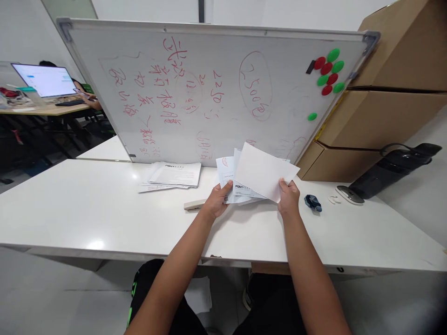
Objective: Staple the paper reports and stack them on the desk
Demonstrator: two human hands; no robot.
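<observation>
Above the white desk, my left hand pinches the left edge of several printed paper sheets, fanned out and overlapping. My right hand grips a blank white sheet by its lower right, thumb on top. That sheet lies at a slant in front of the printed ones and covers much of them. Partly hidden behind my left hand, a beige stapler rests on the desk. Farther left lies a stack of printed papers, its edges uneven.
A whiteboard with red writing and round magnets stands along the desk's back. Cardboard boxes are piled at right, near a dark bottle, a mouse and a small dark blue item. Another person's hand shows far left beside a monitor.
</observation>
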